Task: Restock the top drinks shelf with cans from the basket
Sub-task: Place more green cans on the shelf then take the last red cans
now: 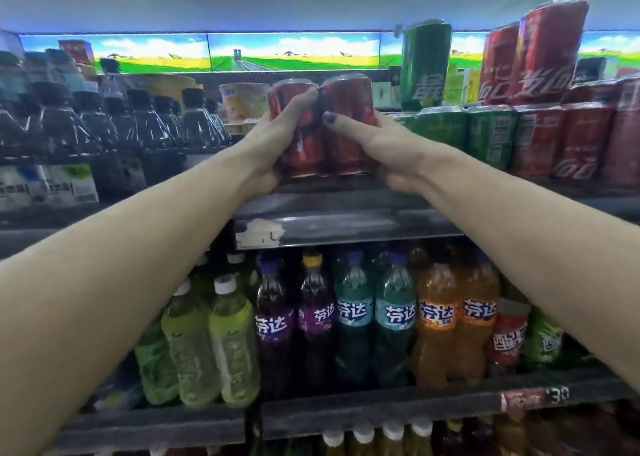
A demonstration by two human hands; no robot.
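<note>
Cans: two red cans (322, 126) side by side, touching, upright at the front edge of the top shelf (346, 227). Left hand (277, 144) grips the left can, fingers curled round it; right hand (381, 147) grips the right can, thumb pressed on its front. To the right: shelved green cans (467, 133) and red cans (571, 140), more stacked above. Below: Fanta bottles (377, 317), two purple, two blue, two orange.

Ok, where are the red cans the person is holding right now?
In the head view, the two red cans sit centre frame between the left hand and right hand, at the top shelf, left of the green cans.
</note>
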